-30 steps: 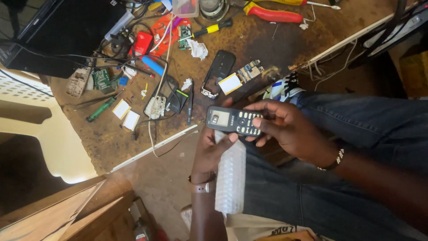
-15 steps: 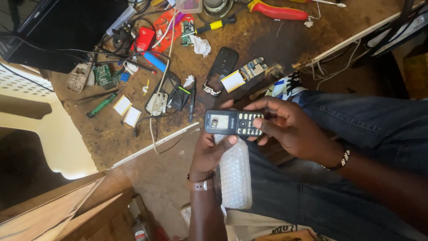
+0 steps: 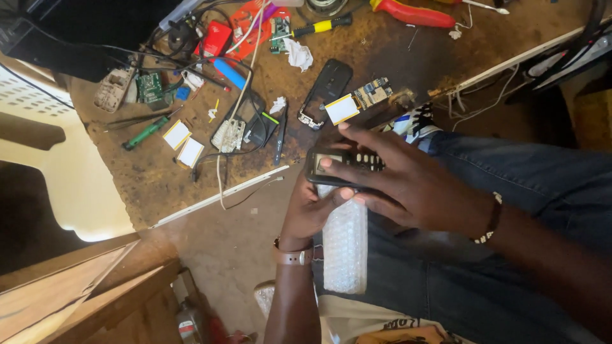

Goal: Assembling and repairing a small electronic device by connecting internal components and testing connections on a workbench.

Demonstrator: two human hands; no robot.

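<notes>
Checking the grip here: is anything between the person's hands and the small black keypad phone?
Nothing visible. Both the left hand and the right hand touch the phone directly. The strip of bubble wrap lies under the phone, on the lap, not between fingers and phone.

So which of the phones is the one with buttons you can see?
The small dark keypad phone held in both hands over the lap. The other black phone lies on the workbench with no keys showing and nobody touching it.

Looks like a small phone repair workshop. The worn table [image 3: 408, 57] is littered with circuit boards [image 3: 150, 87], screwdrivers [image 3: 145, 132], loose wires [image 3: 237, 108] and an opened phone shell [image 3: 325, 92].
</notes>
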